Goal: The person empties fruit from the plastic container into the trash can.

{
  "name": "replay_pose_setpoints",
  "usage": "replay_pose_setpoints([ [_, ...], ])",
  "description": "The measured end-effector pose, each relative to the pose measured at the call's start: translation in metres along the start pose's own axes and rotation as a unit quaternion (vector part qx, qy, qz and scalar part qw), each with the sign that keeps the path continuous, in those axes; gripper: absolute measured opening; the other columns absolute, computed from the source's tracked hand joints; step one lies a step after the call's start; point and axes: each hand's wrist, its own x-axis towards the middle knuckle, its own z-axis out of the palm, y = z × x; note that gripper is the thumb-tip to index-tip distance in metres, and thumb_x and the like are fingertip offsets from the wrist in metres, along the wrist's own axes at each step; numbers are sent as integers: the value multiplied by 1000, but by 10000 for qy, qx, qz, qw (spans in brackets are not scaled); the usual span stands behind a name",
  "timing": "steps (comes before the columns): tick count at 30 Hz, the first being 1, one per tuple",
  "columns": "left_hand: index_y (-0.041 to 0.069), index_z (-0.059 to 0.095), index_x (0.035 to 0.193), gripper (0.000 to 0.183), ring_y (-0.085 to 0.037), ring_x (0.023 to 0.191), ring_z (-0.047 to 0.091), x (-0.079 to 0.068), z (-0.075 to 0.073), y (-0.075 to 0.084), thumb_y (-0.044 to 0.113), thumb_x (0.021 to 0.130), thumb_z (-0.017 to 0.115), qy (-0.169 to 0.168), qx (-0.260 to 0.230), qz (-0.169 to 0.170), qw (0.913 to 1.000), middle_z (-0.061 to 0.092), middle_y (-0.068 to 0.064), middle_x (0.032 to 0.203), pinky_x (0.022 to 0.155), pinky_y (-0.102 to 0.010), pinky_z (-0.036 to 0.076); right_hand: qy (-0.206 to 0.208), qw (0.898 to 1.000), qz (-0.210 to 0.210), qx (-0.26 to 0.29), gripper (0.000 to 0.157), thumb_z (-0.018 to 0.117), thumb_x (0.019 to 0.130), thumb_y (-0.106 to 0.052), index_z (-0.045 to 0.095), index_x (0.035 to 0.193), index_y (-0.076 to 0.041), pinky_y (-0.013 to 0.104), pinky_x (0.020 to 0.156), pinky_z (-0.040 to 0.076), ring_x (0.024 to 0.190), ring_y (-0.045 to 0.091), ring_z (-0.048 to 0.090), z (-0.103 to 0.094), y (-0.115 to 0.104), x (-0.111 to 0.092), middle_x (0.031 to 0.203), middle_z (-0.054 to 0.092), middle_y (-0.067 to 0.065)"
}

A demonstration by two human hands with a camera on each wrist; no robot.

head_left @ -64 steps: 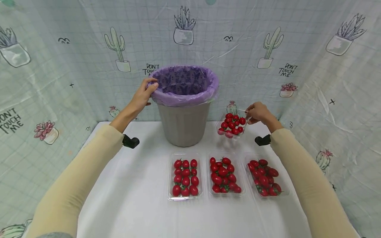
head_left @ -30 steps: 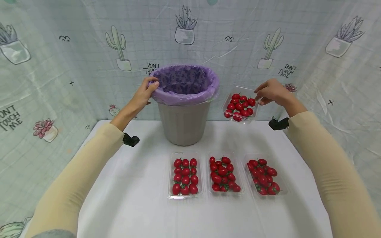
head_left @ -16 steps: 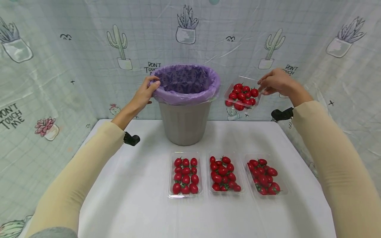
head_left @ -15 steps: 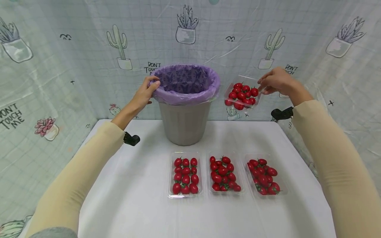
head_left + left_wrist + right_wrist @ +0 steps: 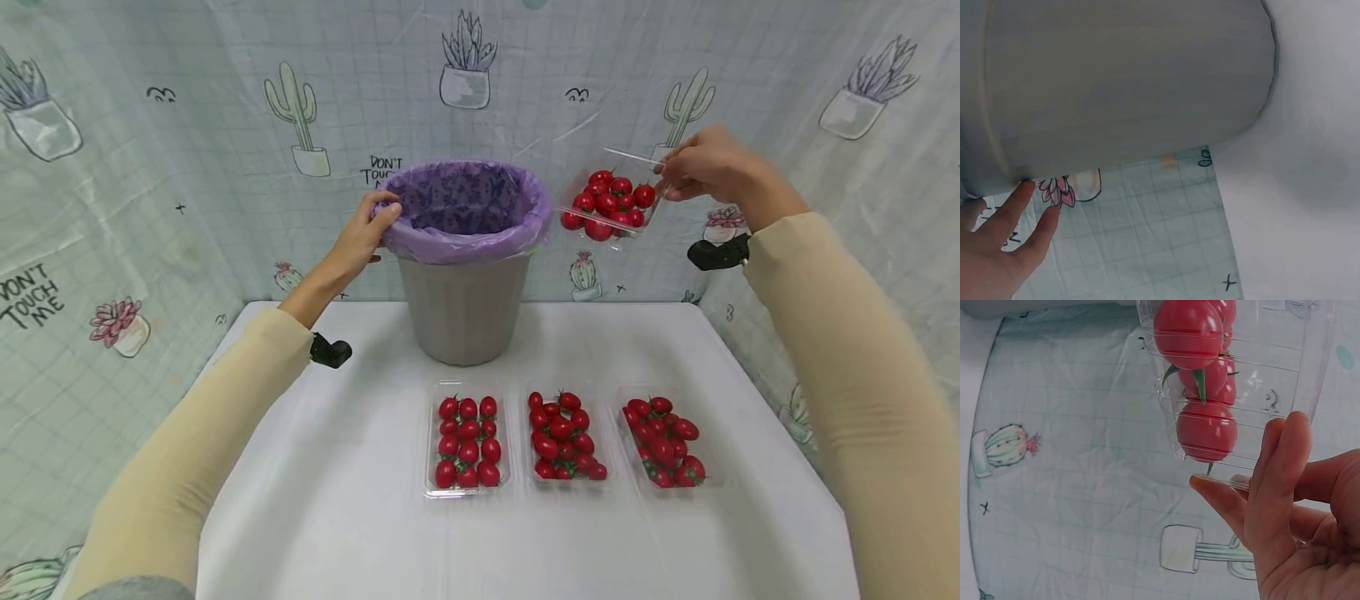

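Found clear tomato punnet (image 5: 603,222) at two o'clock, pinched by right hand (image 5: 708,167) — raised higher than half a second ago, suggesting a lift well under way. Noted left hand (image 5: 366,227) gripping lined bin (image 5: 465,308) at its nine o'clock. Logged three more punnets (image 5: 467,493) on tabletop (image 5: 330,492), four to six o'clock — unmoved.

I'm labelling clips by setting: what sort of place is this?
Perhaps a makeshift filming booth: cactus-print sheeting surrounds a white table on three sides, with a purple-lined wastebasket standing on it.

right hand (image 5: 708,169) and its tomato box (image 5: 633,156) now higher, level with the purple-lined bin rim (image 5: 465,247)
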Motion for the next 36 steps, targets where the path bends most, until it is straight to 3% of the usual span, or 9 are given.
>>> replay_pose_setpoints([
  [4,22,28,156,62,-50,146,40,0,-1,1,57,105,41,-35,-43,5,10000,24,-17,169,112,-74,31,51,9996,-46,261,19,54,106,-12,69,117,-9,24,63,59,59,14,67,-6,-15,-4,81,70,-9],
  [7,23,28,156,62,-50,146,40,-1,-1,0,57,106,41,-60,-46,-15,10000,23,-17,169,112,-75,30,93,9993,-46,368,22,55,105,-12,72,93,-16,25,63,59,60,16,67,-6,-25,-6,82,71,-6],
  [13,23,28,156,62,-51,146,40,-3,-2,-1,57,106,41,-47,-15,34,10000,24,-17,169,113,-75,30,162,9988,6,461,13,56,106,-15,67,109,-10,24,64,59,61,15,68,3,-40,-7,82,72,-3],
  [23,22,29,155,60,-50,144,43,-6,-2,-5,55,107,40,-8,44,53,10000,26,-17,168,110,-74,32,78,9965,-65,828,34,52,107,-18,53,136,-1,23,64,59,63,12,66,27,-58,-3,87,70,1],
  [28,21,29,155,61,-51,145,42,-5,-1,-3,55,107,40,-7,82,62,9999,25,-18,168,110,-74,32,111,9939,-79,1098,31,54,106,-18,54,133,-2,23,68,60,67,11,67,41,-65,0,95,63,3],
  [36,22,29,155,60,-51,146,41,-5,-1,-2,56,106,40,-44,100,38,9999,23,-17,169,110,-74,32,189,9897,-13,1417,39,54,106,-15,51,142,0,22,67,59,69,11,65,63,-77,7,115,56,6],
])
